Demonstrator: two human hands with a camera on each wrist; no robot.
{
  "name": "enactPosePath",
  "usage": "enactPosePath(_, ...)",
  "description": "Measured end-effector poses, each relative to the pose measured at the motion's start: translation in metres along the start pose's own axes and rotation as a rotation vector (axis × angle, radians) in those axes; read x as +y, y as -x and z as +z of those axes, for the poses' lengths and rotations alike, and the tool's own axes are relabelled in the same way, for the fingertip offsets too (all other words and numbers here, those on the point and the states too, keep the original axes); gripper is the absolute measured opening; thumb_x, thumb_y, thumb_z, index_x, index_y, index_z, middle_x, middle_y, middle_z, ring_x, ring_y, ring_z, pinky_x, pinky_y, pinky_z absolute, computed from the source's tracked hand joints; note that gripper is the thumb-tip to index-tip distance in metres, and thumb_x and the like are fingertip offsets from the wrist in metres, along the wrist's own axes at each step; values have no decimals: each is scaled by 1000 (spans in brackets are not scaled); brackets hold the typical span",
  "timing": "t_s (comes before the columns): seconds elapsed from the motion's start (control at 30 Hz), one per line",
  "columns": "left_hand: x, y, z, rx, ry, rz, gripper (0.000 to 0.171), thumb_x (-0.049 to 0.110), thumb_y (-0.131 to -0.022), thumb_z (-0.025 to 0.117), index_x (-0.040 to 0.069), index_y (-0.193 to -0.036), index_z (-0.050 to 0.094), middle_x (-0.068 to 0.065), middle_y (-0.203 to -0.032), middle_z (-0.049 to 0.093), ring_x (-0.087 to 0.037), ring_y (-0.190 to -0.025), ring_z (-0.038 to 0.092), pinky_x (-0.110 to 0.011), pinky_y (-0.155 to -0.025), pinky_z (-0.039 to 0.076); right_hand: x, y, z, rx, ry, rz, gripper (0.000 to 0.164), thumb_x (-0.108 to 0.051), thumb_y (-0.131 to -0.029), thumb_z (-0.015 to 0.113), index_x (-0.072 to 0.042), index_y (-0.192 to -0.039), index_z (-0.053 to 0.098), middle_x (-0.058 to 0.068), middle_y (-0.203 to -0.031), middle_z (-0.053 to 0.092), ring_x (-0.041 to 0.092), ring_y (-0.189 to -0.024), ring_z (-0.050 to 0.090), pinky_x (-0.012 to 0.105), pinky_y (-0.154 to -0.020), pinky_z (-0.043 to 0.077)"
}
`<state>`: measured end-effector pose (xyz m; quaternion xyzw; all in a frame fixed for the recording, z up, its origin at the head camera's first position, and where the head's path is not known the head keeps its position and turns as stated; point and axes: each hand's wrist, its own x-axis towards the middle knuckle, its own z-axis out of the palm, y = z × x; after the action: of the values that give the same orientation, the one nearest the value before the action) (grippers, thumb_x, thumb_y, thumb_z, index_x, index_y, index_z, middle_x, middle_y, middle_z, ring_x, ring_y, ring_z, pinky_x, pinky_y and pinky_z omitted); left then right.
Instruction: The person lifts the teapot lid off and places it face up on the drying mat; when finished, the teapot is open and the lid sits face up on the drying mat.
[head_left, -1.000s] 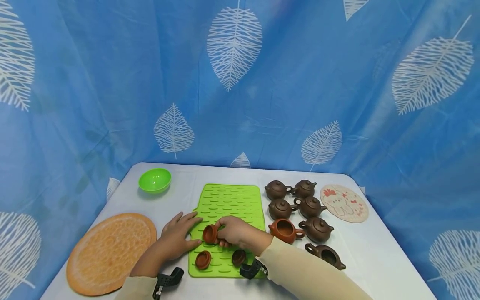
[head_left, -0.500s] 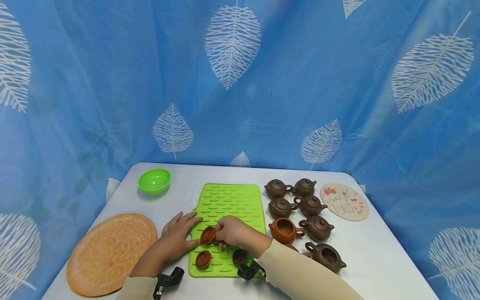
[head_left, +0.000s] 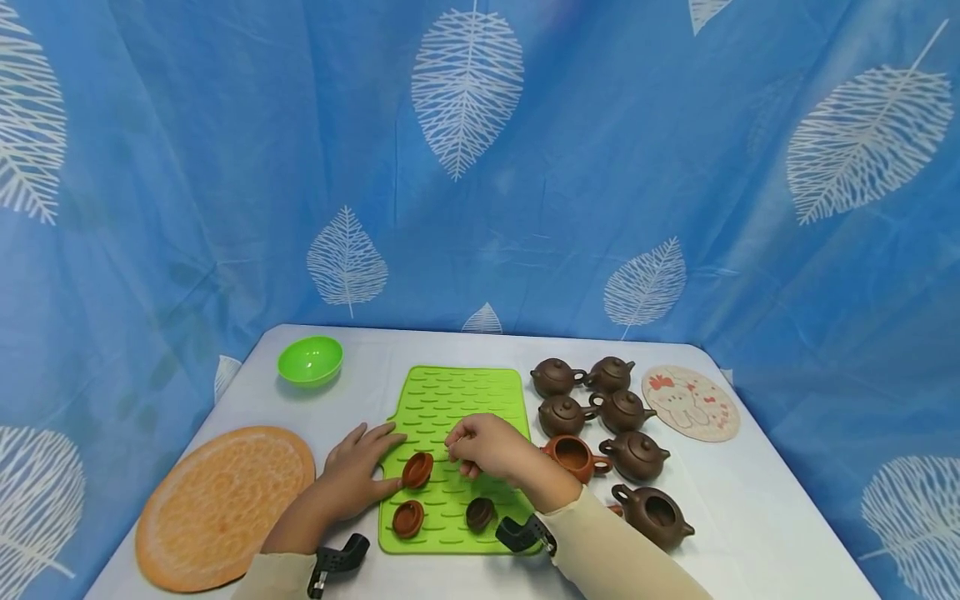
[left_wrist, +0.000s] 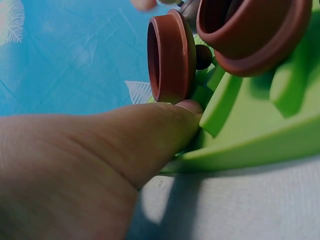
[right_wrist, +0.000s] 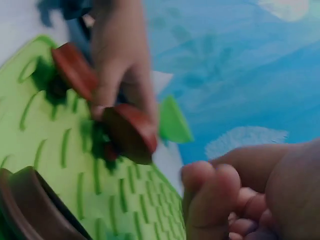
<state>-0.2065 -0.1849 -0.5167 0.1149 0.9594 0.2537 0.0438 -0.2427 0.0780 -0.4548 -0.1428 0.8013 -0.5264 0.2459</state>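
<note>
On the green mat's (head_left: 465, 396) near end, a reddish clay lid (head_left: 408, 519) lies left and a dark brown lid (head_left: 480, 514) right, both hollow side up and tilted, presumably on their knobs. The lidless brown teapot (head_left: 652, 515) stands farther right. Just beyond leans the farther reddish lid (head_left: 417, 470). The left hand (head_left: 358, 473) rests spread over the mat's left edge, probably steadying it; whether its thumb touches that lid is hard to tell. The right hand (head_left: 487, 448) hangs above the mat, thumb and fingers pinched together, nothing visible in its grip.

The right sleeve (head_left: 615, 542) hides all but a reddish sliver (head_left: 617, 509), perhaps another pot; the right wrist covers part of the lidless reddish teapot (head_left: 573, 458) beyond.
</note>
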Motion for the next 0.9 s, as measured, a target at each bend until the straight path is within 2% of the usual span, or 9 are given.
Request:
enactPosePath(0.1, 1, 0, -2, 1, 3, 5, 70, 39, -91, 82, 22, -153, 54, -8, -168, 38, -53, -155, 21, -78, -118, 20, 0, 7, -12, 47, -75, -36, 22, -15, -104, 62, 2, -117, 66, 18, -103, 71, 22, -70, 61, 34, -59, 50)
enactPosePath(0.2, 1, 0, -3, 1, 5, 8, 70, 39, -91, 82, 21, -152, 54, -8, -168, 38, -53, -155, 21, -78, -118, 20, 0, 16, -21, 126, -129, -66, 18, -15, -103, 63, -1, -114, 67, 14, -99, 68, 23, -70, 57, 32, -58, 45)
enactPosePath(0.33, 2, 1, -3, -3, 10, 8, 70, 39, -91, 82, 22, -152, 54, -8, -168, 38, -53, -155, 21, -78, -118, 19, 0, 27, -33, 218, -160, -90, 12, -13, -102, 63, -5, -109, 67, 8, -91, 65, 23, -70, 56, 29, -55, 44)
enactPosePath(0.47, 2, 1, -3, -5, 14, 2, 70, 40, -91, 82, 22, -152, 54, -8, -168, 38, -53, -155, 20, -78, -119, 18, 3, 35, -46, 286, -190, -117, 12, -12, -104, 61, -4, -110, 68, 9, -92, 66, 21, -68, 55, 25, -53, 43)
enactPosePath(0.7, 2, 2, -3, -6, 15, 6, 70, 40, -91, 82, 21, -152, 54, -8, -168, 38, -53, -155, 21, -78, -118, 20, 10, 50, -68, 373, -162, -128, 20, -16, -106, 61, -8, -122, 70, 14, -102, 73, 20, -70, 61, 25, -53, 46)
enactPosePath(0.9, 4, 0, -2, -6, 14, -1, 70, 40, -91, 82, 21, -152, 54, -8, -167, 38, -53, -155, 21, -78, -118, 19, 20, 66, -91, 475, -161, -111, 25, -17, -103, 67, -7, -125, 70, 16, -101, 71, 23, -69, 57, 25, -53, 45)
